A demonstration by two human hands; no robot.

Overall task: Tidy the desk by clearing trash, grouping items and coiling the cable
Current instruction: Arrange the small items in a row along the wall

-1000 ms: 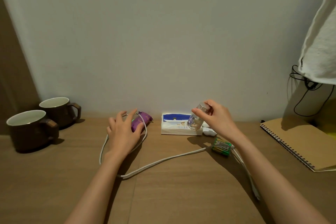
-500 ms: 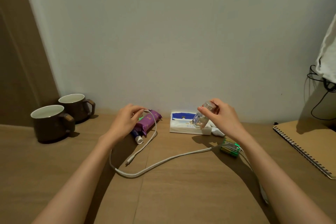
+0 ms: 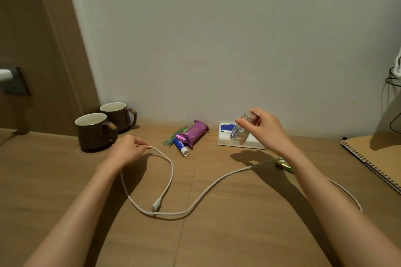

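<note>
Looping cable (image 3: 172, 170): white, lying on the tabletop (image 3: 234, 234). One strand leaves the left hand's pinch, arcs right and comes back toward the person to the plug end (image 3: 156, 205), which lies flat. The other strand comes out from under the left wrist, passes just below the plug end, sweeps right under the right forearm and shows again beyond it.
Left hand (image 3: 128, 150): thumb and fingertips pinch the cable just above the tabletop, the other fingers curled.
Change at the cable: half a second ago this hand held the cable against the purple wrapper (image 3: 194, 133). Now it has drawn left and toward the person, apart from the wrapper. The loop is wider and the plug end lies nearer the person.
Right hand (image 3: 268, 131): grips the small clear jar (image 3: 238, 135) round its metal lid, tilted, above the tissue pack (image 3: 225, 129); hold and place match the earlier frames.
Wrapper group: the purple wrapper lies near the wall, a green wrapper (image 3: 174, 136) along its left side and a blue-and-white tube (image 3: 181, 147) at its near end. All three are uncovered now, where the hand hid part of them before.
Battery pack (image 3: 282, 163): green, partly behind the right forearm, just beside the cable.
Mugs (image 3: 95, 134): two, brown, at the rear left, close together.
Notebook (image 3: 373, 158): spiral-bound, at the right edge.
View: swung left since the earlier frames; a wall socket (image 3: 13, 82) now shows at the left edge.
</note>
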